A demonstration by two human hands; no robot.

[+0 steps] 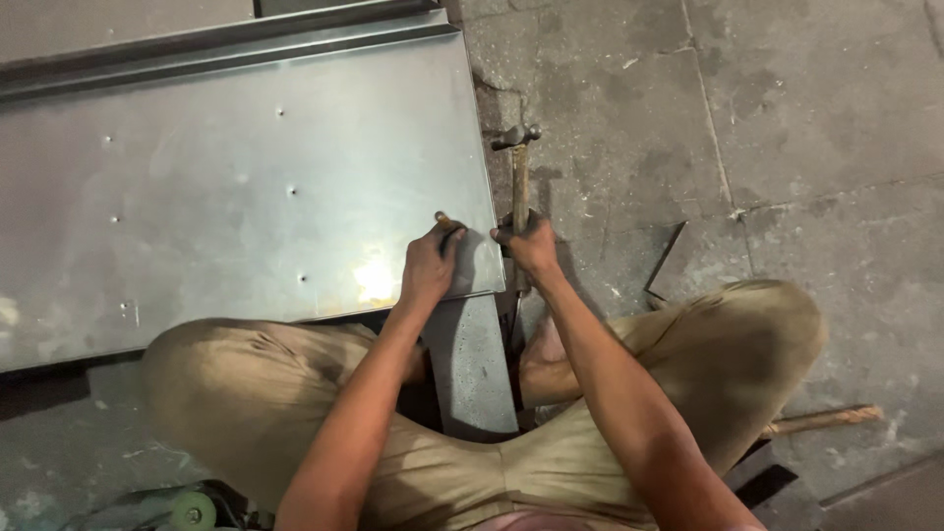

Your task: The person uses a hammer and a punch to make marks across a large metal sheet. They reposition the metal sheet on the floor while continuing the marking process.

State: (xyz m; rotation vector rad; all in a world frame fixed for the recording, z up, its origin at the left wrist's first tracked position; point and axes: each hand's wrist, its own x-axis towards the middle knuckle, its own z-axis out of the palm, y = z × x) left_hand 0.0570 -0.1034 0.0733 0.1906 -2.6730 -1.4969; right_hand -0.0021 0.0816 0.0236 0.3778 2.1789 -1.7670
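My left hand (pixel 430 264) holds a small punch-like tool (pixel 447 223) upright against the near right corner of a large grey sheet-metal panel (pixel 236 187). To its right, my right hand (pixel 529 244) grips the wooden handle of a ball-peen hammer (pixel 518 162). The hammer's steel head points away from me, just off the panel's right edge. Several small punched dots are scattered across the panel. I sit cross-legged in tan trousers (pixel 246 393) with the panel's corner over a steel block (pixel 472 364) between my knees.
The panel lies on a cracked concrete floor (pixel 787 118). A folded metal frame edge (pixel 226 44) runs along the panel's far side. A dark metal offcut (pixel 667 265) lies by my right knee, a wooden stick (pixel 824 420) behind it, and a green-wheeled tool (pixel 187 509) at bottom left.
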